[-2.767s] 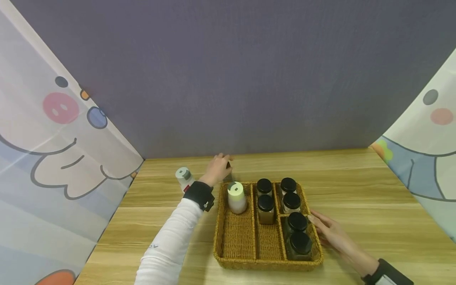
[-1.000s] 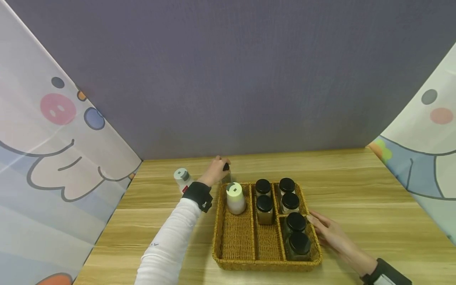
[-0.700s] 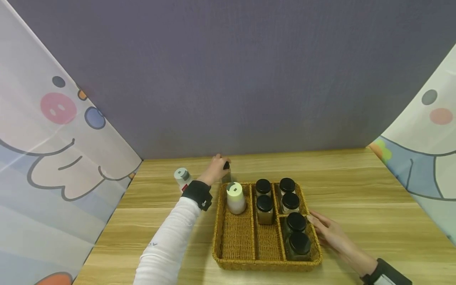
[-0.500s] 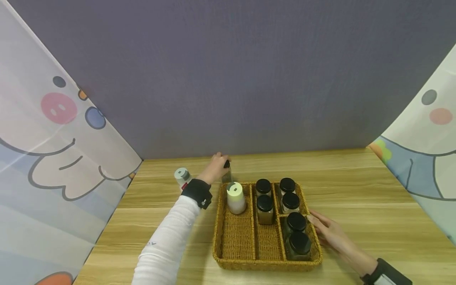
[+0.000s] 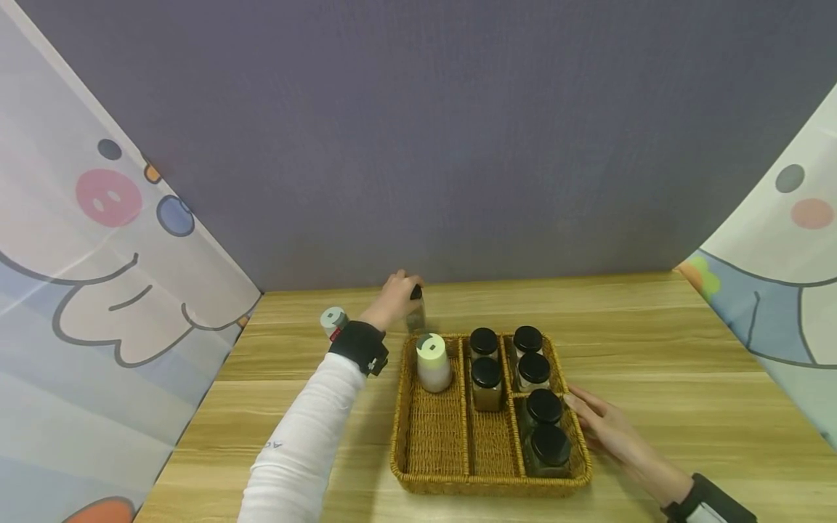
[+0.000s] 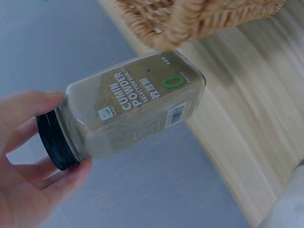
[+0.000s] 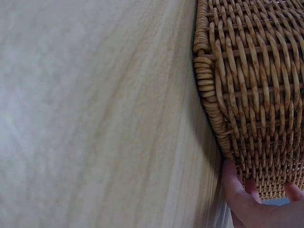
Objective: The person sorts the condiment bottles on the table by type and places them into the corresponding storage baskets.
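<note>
My left hand [image 5: 393,301] grips a clear jar labelled cumin powder [image 6: 133,107] by its black lid, just behind the wicker basket's [image 5: 428,476] far left corner; in the head view the jar [image 5: 415,314] seems lifted off the table. Inside the basket stand a white bottle [image 5: 434,362] in the left section and several black-lidded jars [image 5: 487,369] in the middle and right sections. My right hand [image 5: 604,428] lies flat with straight fingers against the basket's right side [image 7: 247,118].
Another white bottle with a grey cap [image 5: 332,321] stands on the wooden table [image 5: 686,363] left of my left wrist. A grey wall closes the back; cartoon-printed curtains hang at both sides.
The left hand has risen slightly with the cumin jar and tipped it. The right hand and basket have stayed put.
</note>
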`<control>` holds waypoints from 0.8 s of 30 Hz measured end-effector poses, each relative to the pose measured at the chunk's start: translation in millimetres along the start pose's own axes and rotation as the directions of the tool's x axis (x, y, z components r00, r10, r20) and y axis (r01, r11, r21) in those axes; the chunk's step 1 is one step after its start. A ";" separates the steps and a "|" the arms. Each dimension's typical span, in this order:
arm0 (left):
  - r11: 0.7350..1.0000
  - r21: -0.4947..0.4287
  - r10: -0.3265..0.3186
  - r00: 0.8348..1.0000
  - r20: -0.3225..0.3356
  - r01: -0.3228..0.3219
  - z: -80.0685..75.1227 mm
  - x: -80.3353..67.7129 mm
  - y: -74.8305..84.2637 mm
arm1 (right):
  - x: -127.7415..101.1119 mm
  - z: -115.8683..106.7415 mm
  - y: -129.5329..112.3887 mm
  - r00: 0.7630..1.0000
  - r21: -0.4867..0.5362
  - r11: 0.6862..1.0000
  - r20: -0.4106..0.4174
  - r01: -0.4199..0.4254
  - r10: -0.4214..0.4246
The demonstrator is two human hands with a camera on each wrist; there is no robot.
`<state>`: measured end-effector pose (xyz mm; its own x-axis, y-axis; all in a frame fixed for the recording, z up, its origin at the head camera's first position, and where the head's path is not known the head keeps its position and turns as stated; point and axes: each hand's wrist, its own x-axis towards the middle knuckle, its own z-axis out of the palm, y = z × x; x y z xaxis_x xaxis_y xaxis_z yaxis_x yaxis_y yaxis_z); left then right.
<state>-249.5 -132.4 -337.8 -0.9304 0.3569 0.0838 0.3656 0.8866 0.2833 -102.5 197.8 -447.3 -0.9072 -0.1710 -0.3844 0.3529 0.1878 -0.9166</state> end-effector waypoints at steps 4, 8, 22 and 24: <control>1.000 -0.001 0.016 1.000 0.008 -0.016 -5.9 -0.5 3.1 | -0.1 -0.1 0.3 1.000 0.007 1.000 -0.002 0.000 0.000; 1.000 0.001 0.026 0.999 0.021 -0.026 -10.8 -0.8 6.9 | -0.3 -0.1 0.1 1.000 0.005 1.000 -0.001 -0.003 0.003; 0.999 0.029 0.041 0.998 0.049 -0.042 -25.1 -1.3 21.0 | 0.1 0.3 -0.2 1.000 -0.005 1.000 0.005 -0.011 0.011; 0.999 0.030 0.042 0.998 0.051 -0.043 -27.8 -1.8 22.6 | 0.4 0.4 -0.4 1.000 -0.003 1.000 0.006 -0.012 0.012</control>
<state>-240.3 -121.2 -305.0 -0.9117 0.4081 0.0463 0.4061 0.8787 0.2508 -102.9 197.3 -447.1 -0.9016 -0.1747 -0.3958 0.3629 0.1928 -0.9117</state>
